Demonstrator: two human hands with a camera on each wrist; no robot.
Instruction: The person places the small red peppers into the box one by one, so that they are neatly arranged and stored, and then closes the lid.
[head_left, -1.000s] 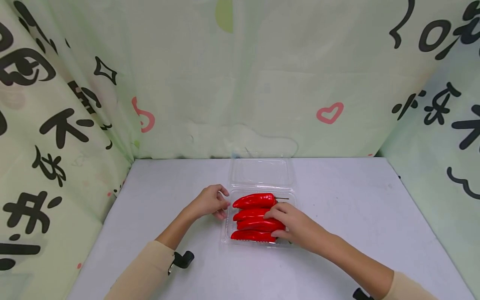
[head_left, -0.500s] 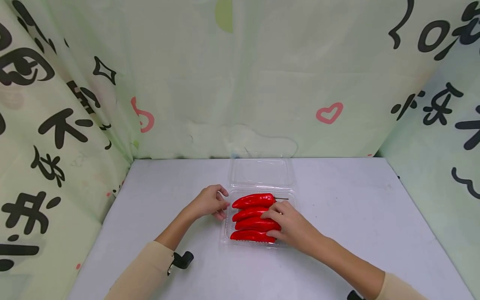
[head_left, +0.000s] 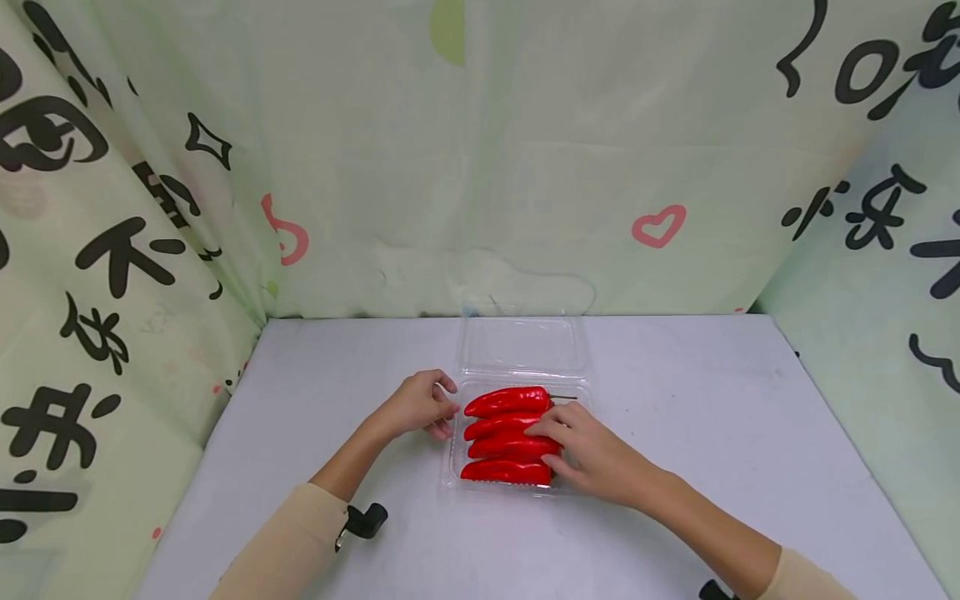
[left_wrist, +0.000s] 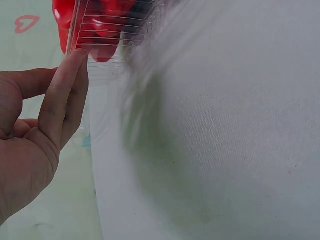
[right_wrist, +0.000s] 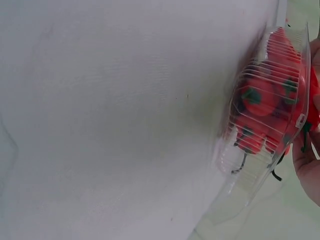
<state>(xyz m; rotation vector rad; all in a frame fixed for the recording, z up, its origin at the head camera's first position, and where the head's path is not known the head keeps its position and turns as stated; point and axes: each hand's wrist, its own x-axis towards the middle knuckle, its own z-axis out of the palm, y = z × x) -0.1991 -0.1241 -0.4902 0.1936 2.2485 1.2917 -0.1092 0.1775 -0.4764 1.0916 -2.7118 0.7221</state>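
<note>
Several glossy red chili peppers lie crosswise in rows inside a clear plastic clamshell box, whose lid is folded back. My right hand is over the box's right side, its thumb and fingers around the stem end of the third pepper from the back. That stem end is hidden under the hand. At the box's left rim is my left hand, with fairly straight fingertips touching the rim. Through the ribbed wall in the right wrist view, green stem ends and more red peppers show.
The box stands on a white table. Behind and at both sides hangs a pale green printed curtain with dark characters. A black wrist mount sits on the left forearm.
My right hand has shifted slightly left, and the third pepper has slid left with it, closer in line with the others. The left hand has stayed at the rim.
</note>
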